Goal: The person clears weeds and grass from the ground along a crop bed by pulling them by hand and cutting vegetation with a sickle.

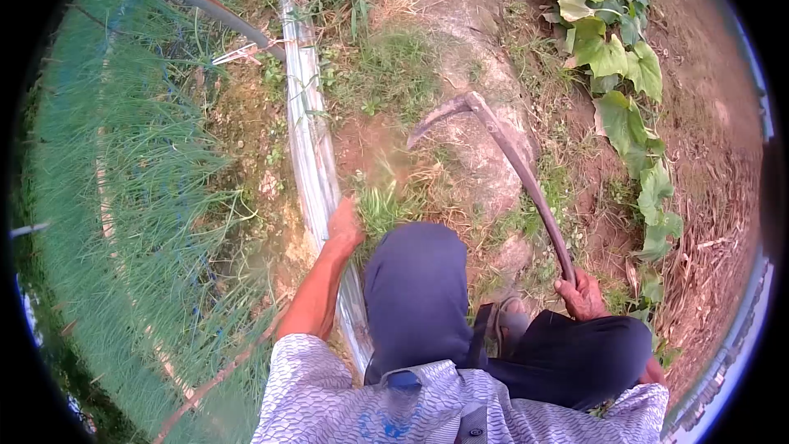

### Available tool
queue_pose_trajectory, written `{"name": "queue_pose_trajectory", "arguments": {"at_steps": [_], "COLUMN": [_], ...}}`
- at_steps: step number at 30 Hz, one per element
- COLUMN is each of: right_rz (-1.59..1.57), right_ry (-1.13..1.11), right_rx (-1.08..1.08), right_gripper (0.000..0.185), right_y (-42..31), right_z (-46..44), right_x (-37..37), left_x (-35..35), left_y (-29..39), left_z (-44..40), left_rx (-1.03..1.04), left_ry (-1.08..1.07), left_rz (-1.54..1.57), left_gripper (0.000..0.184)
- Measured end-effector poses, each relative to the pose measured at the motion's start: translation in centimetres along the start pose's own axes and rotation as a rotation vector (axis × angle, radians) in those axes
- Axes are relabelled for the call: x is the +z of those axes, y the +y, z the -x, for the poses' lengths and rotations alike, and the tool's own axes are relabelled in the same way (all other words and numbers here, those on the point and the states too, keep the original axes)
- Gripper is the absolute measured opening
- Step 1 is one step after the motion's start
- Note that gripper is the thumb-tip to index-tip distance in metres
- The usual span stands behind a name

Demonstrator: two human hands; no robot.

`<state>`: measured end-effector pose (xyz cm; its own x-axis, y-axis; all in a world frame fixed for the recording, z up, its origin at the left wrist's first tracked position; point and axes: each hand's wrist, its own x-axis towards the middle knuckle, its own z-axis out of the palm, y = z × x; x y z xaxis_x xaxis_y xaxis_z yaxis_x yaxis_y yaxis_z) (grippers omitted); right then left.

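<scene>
Now, right hand (583, 297): wrapped round long brown hooked sickle (527, 177) at handle's end, seemingly for reach.
Left hand (344, 225): held beside green grass tuft (381, 209); finger pose cannot be told.

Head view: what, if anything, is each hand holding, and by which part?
Right hand: the sickle, by the near end of its handle. Left hand: blurred, cannot be told.

Patterned grey-white shirt (329, 386); dark trousers (417, 279)

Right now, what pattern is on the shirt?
Scale-like, wavy grey lines on the pale shirt; the head view shows it best.
</scene>
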<state>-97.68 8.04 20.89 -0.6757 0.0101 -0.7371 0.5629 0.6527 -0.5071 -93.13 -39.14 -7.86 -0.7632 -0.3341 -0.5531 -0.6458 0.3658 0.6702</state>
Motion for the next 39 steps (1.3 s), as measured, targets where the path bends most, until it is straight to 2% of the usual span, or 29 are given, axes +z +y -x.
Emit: {"name": "queue_pose_trajectory", "arguments": {"at_steps": [1, 2, 3, 5, 6, 7, 8, 9, 10, 12, 13, 15, 16, 18, 19, 21, 22, 23, 24, 25, 26, 27, 28, 30, 32, 34, 35, 38, 39], "right_rz": [0.003, 0.006, 0.107, 0.145, 0.178, 0.359, 0.346, 0.438, 0.534, 0.449, 0.487, 0.508, 0.485, 0.489, 0.524, 0.47, 0.574, 0.49, 0.403, 0.41, 0.513, 0.611, 0.618, 0.759, 0.955, 0.994, 0.979, 1.076, 1.347], "right_ry": [-0.04, -0.083, -0.063, -0.084, -0.119, -0.103, -0.084, -0.077, -0.07, -0.098, -0.118, -0.207, -0.311, -0.453, -0.527, -0.592, -0.66, -0.614, -0.573, -0.573, -0.37, -0.17, -0.181, -0.086, -0.071, -0.019, -0.005, -0.2, -0.196], "right_rx": [0.029, 0.055, -0.023, -0.085, -0.135, -0.19, -0.225, -0.284, -0.343, -0.43, -0.528, -0.633, -0.666, -0.702, -0.693, -0.79, -0.717, -0.814, -0.903, -0.913, -0.912, -0.903, -0.909, -0.755, -0.787, -0.684, -0.781, -0.645, -1.164], "right_gripper": [0.034, 0.034, 0.034, 0.034, 0.034, 0.04, 0.04, 0.044, 0.049, 0.054, 0.054, 0.056, 0.057, 0.056, 0.054, 0.055, 0.053, 0.048, 0.044, 0.044, 0.04, 0.038, 0.038, 0.051, 0.052, 0.043, 0.039, 0.03, 0.029], "right_y": [-2.1, -3.8, -5.0, -7.9, -9.7, -11.3, -12.7, -14.2, -16.0, -19.3, -19.8, -21.5, -21.2, -22.4, -21.9, -20.7, -20.2, -19.7, -19.4, -19.5, -19.8, -20.1, -20.3, -20.2, -17.8, -19.7, -18.8, -18.9, -16.3], "right_z": [0.6, 1.2, 1.2, 1.6, 1.4, 1.3, 0.6, -0.2, -0.9, -2.3, -4.3, -6.3, -8.1, -9.1, -10.5, -13.4, -15.7, -17.5, -18.9, -20.0, -21.1, -22.3, -23.5, -26.5, -31.2, -29.8, -31.2, -34.1, -37.1], "right_x": [-0.1, -0.2, -0.1, 0.0, -0.2, -0.8, -1.0, -1.0, -1.1, -0.3, 0.3, 1.8, 2.7, 4.1, 4.8, 6.5, 7.0, 7.9, 8.6, 8.7, 8.7, 8.6, 8.3, 7.3, 7.2, 6.4, 6.1, 5.2, 5.0], "left_x": [0.2, -0.5, -1.5, -3.5, -3.2, -2.3, -6.4, -8.5, -9.0, -10.0, -11.4, -14.6, -15.2, -15.6, -16.1, -15.8, -15.7, -15.7, -15.7, -15.9, -16.4, -17.0, -17.6, -19.1, -20.1, -20.8, -20.9, -21.1, -21.0], "left_y": [-0.5, 1.0, 3.2, 8.4, 8.2, 5.4, 11.5, 14.5, 15.1, 15.7, 17.5, 22.7, 23.9, 25.8, 26.9, 24.3, 24.3, 24.3, 23.8, 23.2, 23.3, 23.2, 23.3, 23.1, 22.8, 23.9, 23.8, 21.8, 21.3], "left_z": [-0.3, 0.3, 0.5, 1.8, 1.7, -0.3, 1.8, 3.0, 2.8, 2.5, 2.5, 4.1, 4.3, 4.5, 4.6, 3.5, 3.6, 4.2, 4.6, 4.8, 4.9, 5.2, 6.0, 7.2, 8.5, 10.3, 11.3, 13.7, 14.7], "left_rx": [-0.045, 0.045, 0.145, 0.011, -0.002, -0.084, -0.129, -0.105, -0.082, 0.118, 0.13, 0.289, 0.305, 0.481, 0.465, 0.367, 0.352, 0.325, 0.335, 0.287, 0.24, 0.243, 0.238, 0.214, 0.203, 0.19, 0.188, 0.164, 0.111], "left_ry": [0.023, -0.036, -0.078, -0.212, -0.191, -0.278, -0.546, -0.596, -0.567, -0.414, -0.383, -0.419, -0.402, -0.416, -0.457, -0.518, -0.451, -0.385, -0.379, -0.279, -0.176, -0.163, -0.107, -0.046, 0.038, 0.121, 0.15, 0.264, 0.252], "left_rz": [0.192, -0.144, -0.48, -0.563, -0.519, -0.266, -0.098, 0.087, 0.079, 0.068, 0.063, 0.35, 0.344, 0.745, 0.905, 1.139, 1.15, 1.162, 1.162, 1.128, 1.096, 1.104, 1.078, 1.052, 0.997, 0.958, 0.94, 0.853, 0.863], "left_gripper": [0.034, 0.036, 0.037, 0.041, 0.046, 0.053, 0.061, 0.07, 0.07, 0.079, 0.079, 0.09, 0.09, 0.093, 0.083, 0.062, 0.055, 0.048, 0.048, 0.047, 0.045, 0.045, 0.045, 0.045, 0.052, 0.053, 0.048, 0.044, 0.044]}}
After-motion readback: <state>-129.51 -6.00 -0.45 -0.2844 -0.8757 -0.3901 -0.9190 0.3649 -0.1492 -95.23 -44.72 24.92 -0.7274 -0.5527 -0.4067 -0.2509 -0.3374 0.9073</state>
